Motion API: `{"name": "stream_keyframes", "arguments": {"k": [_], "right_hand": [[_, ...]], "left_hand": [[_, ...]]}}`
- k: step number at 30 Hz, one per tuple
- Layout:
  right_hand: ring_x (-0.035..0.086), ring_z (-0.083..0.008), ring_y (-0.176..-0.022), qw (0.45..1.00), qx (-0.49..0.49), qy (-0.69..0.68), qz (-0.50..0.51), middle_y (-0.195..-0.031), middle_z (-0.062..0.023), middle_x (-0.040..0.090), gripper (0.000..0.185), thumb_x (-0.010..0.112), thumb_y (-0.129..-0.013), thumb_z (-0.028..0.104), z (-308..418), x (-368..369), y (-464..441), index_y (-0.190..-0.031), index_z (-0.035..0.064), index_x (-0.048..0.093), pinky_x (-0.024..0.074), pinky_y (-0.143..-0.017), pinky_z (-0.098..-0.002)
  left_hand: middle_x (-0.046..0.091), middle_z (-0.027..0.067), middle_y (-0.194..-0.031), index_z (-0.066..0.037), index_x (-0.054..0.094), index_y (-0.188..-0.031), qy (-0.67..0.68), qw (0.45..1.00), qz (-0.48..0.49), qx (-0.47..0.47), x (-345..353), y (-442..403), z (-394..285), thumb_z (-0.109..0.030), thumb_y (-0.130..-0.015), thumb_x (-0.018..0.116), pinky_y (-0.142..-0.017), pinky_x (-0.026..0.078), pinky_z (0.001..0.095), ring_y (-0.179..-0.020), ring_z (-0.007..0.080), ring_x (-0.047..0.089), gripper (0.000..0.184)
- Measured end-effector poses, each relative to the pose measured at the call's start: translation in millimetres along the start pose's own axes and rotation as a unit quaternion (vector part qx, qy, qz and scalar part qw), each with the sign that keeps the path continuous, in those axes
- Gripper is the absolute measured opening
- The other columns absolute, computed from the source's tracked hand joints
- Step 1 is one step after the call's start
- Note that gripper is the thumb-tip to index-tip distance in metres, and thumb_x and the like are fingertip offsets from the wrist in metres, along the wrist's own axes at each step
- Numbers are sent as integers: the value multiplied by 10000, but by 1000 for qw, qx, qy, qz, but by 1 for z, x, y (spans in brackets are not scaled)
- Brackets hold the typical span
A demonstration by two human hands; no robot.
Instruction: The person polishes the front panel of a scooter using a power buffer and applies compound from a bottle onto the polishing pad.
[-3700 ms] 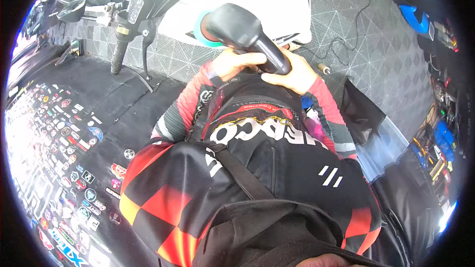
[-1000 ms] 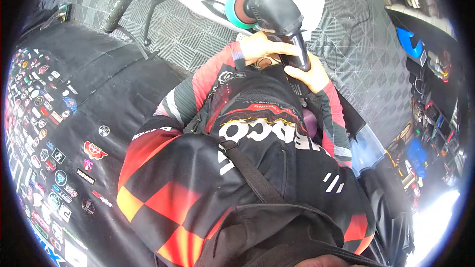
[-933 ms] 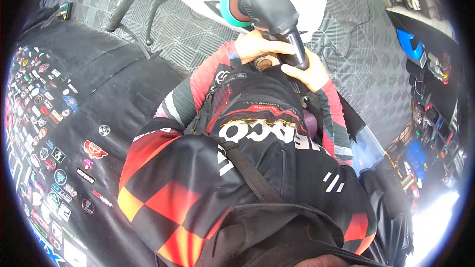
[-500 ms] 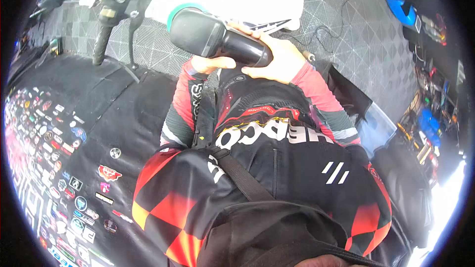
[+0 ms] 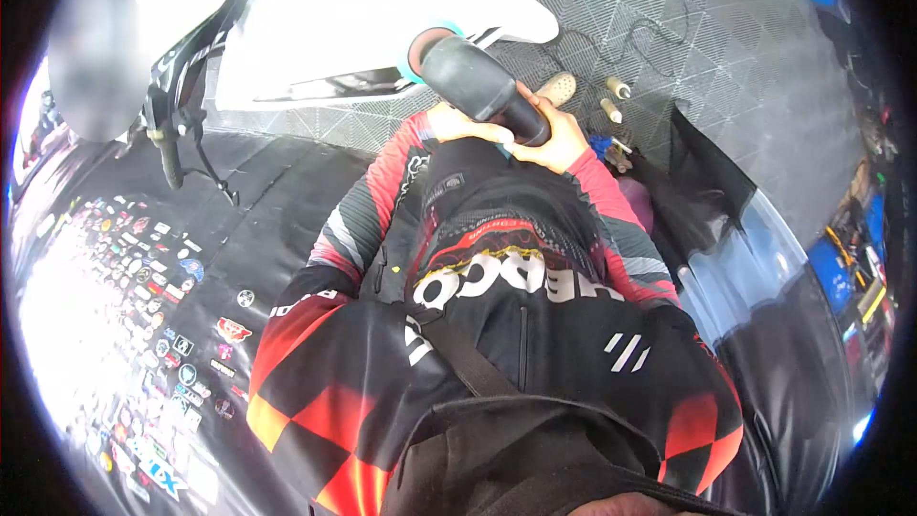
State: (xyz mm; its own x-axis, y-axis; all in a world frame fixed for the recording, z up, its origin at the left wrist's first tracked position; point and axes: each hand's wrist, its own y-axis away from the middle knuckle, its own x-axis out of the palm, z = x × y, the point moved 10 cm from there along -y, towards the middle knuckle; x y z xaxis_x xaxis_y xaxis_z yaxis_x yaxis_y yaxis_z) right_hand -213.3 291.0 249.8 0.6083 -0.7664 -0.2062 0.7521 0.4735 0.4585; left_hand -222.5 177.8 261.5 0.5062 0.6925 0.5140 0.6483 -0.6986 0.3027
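Observation:
A black handheld polisher [image 5: 470,75] with a teal-edged round pad lies across both my hands, above my lap. My left hand [image 5: 457,124] supports it from below near the head, thumb along its side. My right hand [image 5: 564,141] wraps round the dark rear end of the body. The pad side faces a white motorcycle fairing [image 5: 363,10], close to its lower edge; I cannot tell if they touch. Most of my left fingers are hidden behind the tool.
At the left are a handlebar grip [image 5: 168,158] and lever. A sticker-covered black surface [image 5: 143,258] lies beside me. On the tiled floor [image 5: 659,0] are a cable, small pale cylinders [image 5: 611,111] and a beige clog [image 5: 558,88]. Tools [image 5: 864,277] line the right edge.
My view has shifted, showing more of the white fairing and handlebar. The polisher has moved right in view and turned, its rear end pointing more downward. Both hands still hold it.

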Motion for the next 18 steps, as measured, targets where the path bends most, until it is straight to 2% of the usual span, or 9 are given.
{"name": "stream_keyframes", "arguments": {"k": [4,6,7,10,11,12,15,17,18], "right_hand": [[655,-282,-1159,998,-37,-49,1,-1272,-173,654,967,872,-690,286,-54,-27,-7,-1506,86,393,498,-1023,-387],[628,-260,-1204,997,-49,-53,1,-1322,-163,627,994,870,-696,288,-86,-33,-13,-1523,85,358,480,-1045,-375],[609,-244,-1228,995,-52,-86,-3,-1325,-163,623,990,868,-704,295,-103,-36,-18,-1522,73,357,465,-1058,-362],[614,-226,-1197,983,-44,-179,5,-1293,-150,641,883,856,-732,323,-160,-34,-34,-1456,35,440,472,-1038,-367],[612,-219,-1187,976,-20,-216,21,-1289,-146,642,827,849,-749,323,-159,-37,-33,-1421,21,473,470,-1033,-366],[610,-217,-1171,976,-17,-215,24,-1265,-142,648,796,839,-772,317,-156,-45,-30,-1412,12,477,467,-1030,-363],[612,-216,-1134,937,17,-344,48,-1231,-137,651,732,826,-802,300,-172,-23,-26,-1375,-14,497,474,-999,-361],[610,-212,-1116,952,16,-295,79,-1238,-135,642,695,822,-813,287,-161,-16,-20,-1348,-29,510,478,-978,-362],[608,-220,-1138,934,-11,-352,57,-1250,-143,635,703,810,-819,278,-160,-6,-17,-1365,-31,492,474,-991,-363]], "left_hand": [[599,102,-1311,-43,562,-1320,-78,997,12,-22,6,-56,29,-142,-769,855,-1066,445,373,-1240,212,542,633],[617,96,-1286,-48,560,-1329,-108,987,-40,-111,-6,-70,58,-168,-778,859,-1038,469,368,-1207,211,562,638],[635,100,-1258,-37,574,-1317,-191,973,-62,-113,-12,-83,58,-191,-782,862,-1008,490,361,-1164,211,587,627],[679,102,-1195,-35,628,-1266,-128,943,-136,-274,-12,-103,65,-246,-747,885,-997,492,358,-1150,217,612,616],[697,96,-1151,-11,662,-1197,-39,975,-141,-168,-7,-123,65,-243,-749,882,-994,493,357,-1133,211,620,550],[651,128,-1228,21,580,-1300,-38,970,-148,-189,-14,-125,81,-187,-811,831,-950,510,375,-1125,222,612,588],[653,125,-1217,21,578,-1300,17,953,-201,-226,0,-123,74,-194,-822,820,-960,506,379,-1136,228,607,577],[652,124,-1221,24,572,-1306,-38,953,-206,-218,-3,-116,75,-208,-828,816,-966,505,377,-1155,227,599,584],[651,137,-1229,34,566,-1314,-74,946,-227,-219,-12,-103,86,-240,-835,809,-990,492,376,-1165,237,597,602]]}}
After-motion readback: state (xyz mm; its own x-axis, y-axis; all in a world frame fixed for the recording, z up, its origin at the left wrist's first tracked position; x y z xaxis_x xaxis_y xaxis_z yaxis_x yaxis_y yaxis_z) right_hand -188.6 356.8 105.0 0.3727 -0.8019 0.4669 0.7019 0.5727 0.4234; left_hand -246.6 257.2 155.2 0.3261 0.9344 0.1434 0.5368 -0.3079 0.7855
